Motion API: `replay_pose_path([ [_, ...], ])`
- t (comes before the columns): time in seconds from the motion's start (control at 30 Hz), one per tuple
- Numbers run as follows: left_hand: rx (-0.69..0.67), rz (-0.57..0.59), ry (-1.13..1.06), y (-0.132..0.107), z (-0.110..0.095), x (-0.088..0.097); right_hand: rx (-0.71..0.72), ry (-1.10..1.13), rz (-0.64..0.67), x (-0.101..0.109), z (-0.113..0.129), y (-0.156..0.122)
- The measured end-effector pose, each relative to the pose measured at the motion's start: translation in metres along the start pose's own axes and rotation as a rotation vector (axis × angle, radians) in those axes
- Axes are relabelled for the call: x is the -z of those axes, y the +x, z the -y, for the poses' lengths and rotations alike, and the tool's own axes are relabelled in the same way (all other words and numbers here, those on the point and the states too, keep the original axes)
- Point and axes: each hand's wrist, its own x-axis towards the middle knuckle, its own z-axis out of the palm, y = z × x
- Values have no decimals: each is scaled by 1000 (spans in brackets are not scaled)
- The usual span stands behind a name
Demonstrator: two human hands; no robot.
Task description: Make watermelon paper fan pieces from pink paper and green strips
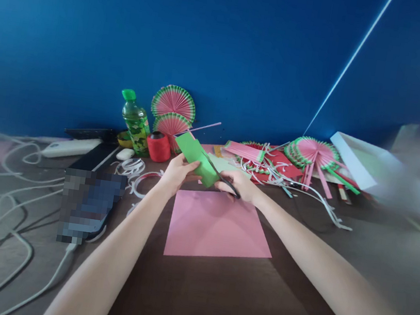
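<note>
My left hand (178, 172) is closed on a folded strip of green paper (192, 150), thumb on top, holding it tilted above the table. In my right hand (240, 185) is a pair of scissors (230, 187) with dark handles. Its blades lie along the green paper, pointing up and to the left. Whether they are cutting through it I cannot tell. Beneath both hands a sheet of pink paper (215, 231) rests flat on the dark table.
Pink and green folded paper fans (174, 103) lean against the blue wall, near a green-capped bottle (135, 123) and a red spool (158, 147). White cords (300, 186) and more fans lie right. A phone (91, 208) with cables and a white box (358, 160) flank the work.
</note>
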Motion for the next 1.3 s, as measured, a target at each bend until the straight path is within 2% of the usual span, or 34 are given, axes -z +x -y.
replay_pose_path([
  [0.3,65,37,-35,0,0,-2,-21,-51,-37,-2,3,-2],
  [0.53,115,-7,-77,1,-1,-3,-9,-14,-4,-4,1,-2],
  [0.8,178,57,-22,0,4,-7,-1,73,-16,-4,2,0],
  [1.0,197,85,-9,-2,5,-6,24,25,-23,-3,-2,0],
  [1.13,190,86,9,0,5,-4,35,-22,-24,-3,0,-1],
  [1.3,90,-10,13,5,7,0,49,-28,-32,-5,7,-3],
])
